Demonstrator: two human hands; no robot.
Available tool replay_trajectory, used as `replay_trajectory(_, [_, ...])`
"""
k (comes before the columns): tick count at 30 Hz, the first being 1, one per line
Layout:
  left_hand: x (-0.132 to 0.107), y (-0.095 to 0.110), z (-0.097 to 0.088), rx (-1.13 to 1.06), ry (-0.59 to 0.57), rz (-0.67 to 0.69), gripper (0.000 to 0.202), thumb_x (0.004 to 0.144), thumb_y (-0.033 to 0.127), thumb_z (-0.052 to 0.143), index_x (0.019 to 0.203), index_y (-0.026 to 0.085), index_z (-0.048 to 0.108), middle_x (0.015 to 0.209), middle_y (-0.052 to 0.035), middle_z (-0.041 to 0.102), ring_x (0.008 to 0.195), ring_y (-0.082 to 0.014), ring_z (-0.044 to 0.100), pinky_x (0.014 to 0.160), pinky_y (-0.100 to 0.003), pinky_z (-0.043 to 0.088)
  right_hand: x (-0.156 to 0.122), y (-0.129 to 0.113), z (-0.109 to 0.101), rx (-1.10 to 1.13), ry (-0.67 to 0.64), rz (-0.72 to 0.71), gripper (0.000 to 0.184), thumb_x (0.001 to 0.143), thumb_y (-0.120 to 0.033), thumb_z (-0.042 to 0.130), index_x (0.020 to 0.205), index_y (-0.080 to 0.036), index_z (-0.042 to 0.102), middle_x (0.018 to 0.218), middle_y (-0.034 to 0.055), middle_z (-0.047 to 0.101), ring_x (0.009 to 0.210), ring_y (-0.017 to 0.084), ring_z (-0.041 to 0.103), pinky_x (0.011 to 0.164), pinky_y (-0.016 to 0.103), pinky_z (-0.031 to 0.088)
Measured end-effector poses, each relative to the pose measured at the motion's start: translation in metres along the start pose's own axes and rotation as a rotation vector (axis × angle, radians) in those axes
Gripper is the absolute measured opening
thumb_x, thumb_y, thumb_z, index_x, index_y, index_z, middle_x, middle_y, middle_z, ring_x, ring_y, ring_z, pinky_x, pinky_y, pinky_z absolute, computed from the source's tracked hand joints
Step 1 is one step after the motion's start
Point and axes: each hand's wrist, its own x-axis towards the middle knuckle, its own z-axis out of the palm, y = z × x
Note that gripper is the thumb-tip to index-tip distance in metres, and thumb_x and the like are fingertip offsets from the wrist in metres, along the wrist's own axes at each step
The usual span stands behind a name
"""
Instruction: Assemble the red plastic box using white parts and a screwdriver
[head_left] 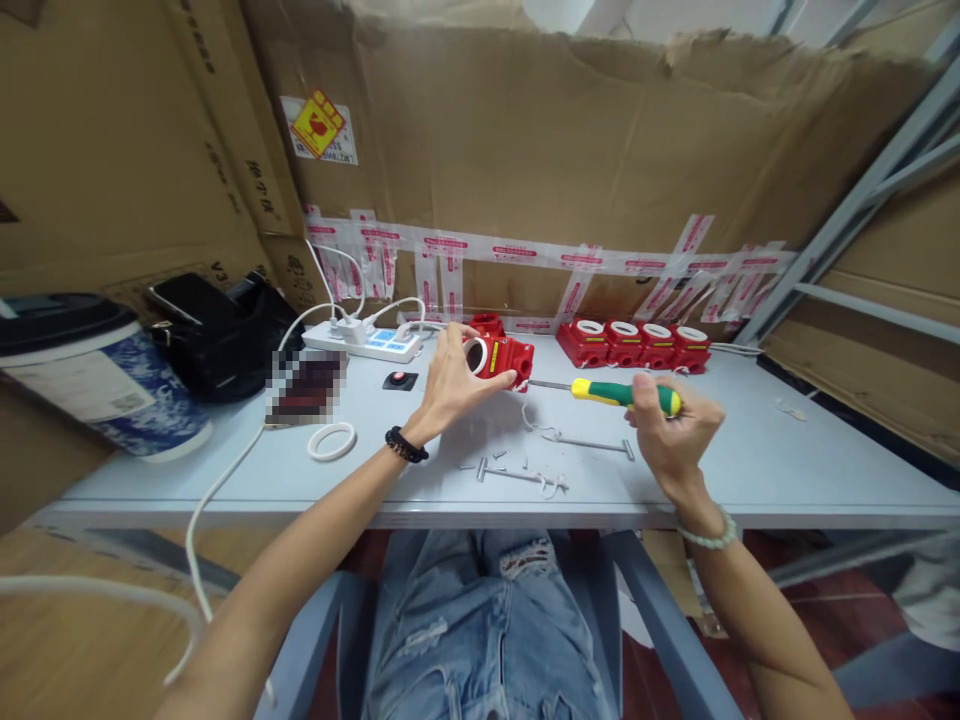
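My left hand (448, 378) is closed around a red housing (510, 357) with a round white-rimmed opening and a yellow label, tilted on its side above the table. In my right hand (672, 430) is a screwdriver (615, 392) with a green and yellow handle. Its shaft points left, and the tip meets or nearly meets the housing's right end; the exact contact is too small to tell. Below them on the table lie two metal T-shaped rods (517, 474) with white cords, and several small metal pins (499, 455).
Several similar red housings (637, 345) stand in a row at the back right. Further left are a white ring (331, 441), a small black piece with a red button (400, 380), a power strip (364, 340), a black bag (217, 340) and a large cup (97, 380). Cardboard (525, 150) walls the back.
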Motion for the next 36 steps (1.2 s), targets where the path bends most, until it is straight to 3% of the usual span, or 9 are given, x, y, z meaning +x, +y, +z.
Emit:
replay_trajectory(7, [0.001,0.002,0.0,-0.049,-0.015,-0.064,0.059,0.06,0.046,0.08,0.1,0.022,0.043,0.097,-0.0019,0.05,0.087,-0.0197,0.054,0.075,-0.038,0.047,0.007,0.003,-0.028,-0.017,0.284,-0.053,0.032,0.083,-0.04,0.054,0.062,-0.019,0.066,0.046,-0.0001,0.053,0.044,0.014,0.045,0.047,0.028,0.034])
replay_trajectory(12, [0.0,0.004,0.0,-0.053,-0.05,-0.075,0.057,0.061,0.045,0.08,0.099,0.022,0.043,0.096,-0.0019,0.05,0.089,-0.0201,0.053,0.078,-0.038,0.046,0.006,0.002,-0.014,0.12,0.358,-0.035,0.029,0.079,-0.036,0.054,0.059,-0.019,0.065,0.049,0.0005,0.058,0.044,0.014,0.049,0.046,0.027,0.036])
replay_trajectory(18, [-0.002,0.005,-0.002,-0.068,-0.041,-0.034,0.058,0.062,0.048,0.078,0.1,0.022,0.044,0.099,-0.0024,0.051,0.088,-0.0193,0.053,0.077,-0.037,0.046,-0.004,0.0,0.007,0.195,0.301,-0.035,0.027,0.081,-0.037,0.053,0.064,-0.019,0.064,0.057,0.003,0.064,0.049,0.017,0.057,0.051,0.03,0.043])
replay_trajectory(25, [-0.002,0.008,-0.003,-0.058,-0.056,-0.049,0.059,0.061,0.049,0.079,0.1,0.022,0.044,0.1,-0.0031,0.052,0.089,-0.0202,0.054,0.074,-0.035,0.045,-0.006,0.002,0.011,0.265,0.365,-0.09,0.026,0.081,-0.036,0.056,0.062,-0.021,0.064,0.055,0.0008,0.064,0.048,0.016,0.057,0.051,0.028,0.043])
replay_trajectory(36, [-0.004,0.014,-0.006,-0.106,-0.073,-0.056,0.059,0.06,0.048,0.08,0.1,0.022,0.044,0.101,-0.0038,0.052,0.09,-0.0203,0.054,0.078,-0.037,0.046,-0.009,0.007,0.012,0.264,0.333,-0.045,0.028,0.083,-0.038,0.055,0.063,-0.021,0.063,0.055,0.0028,0.064,0.048,0.018,0.059,0.05,0.031,0.045])
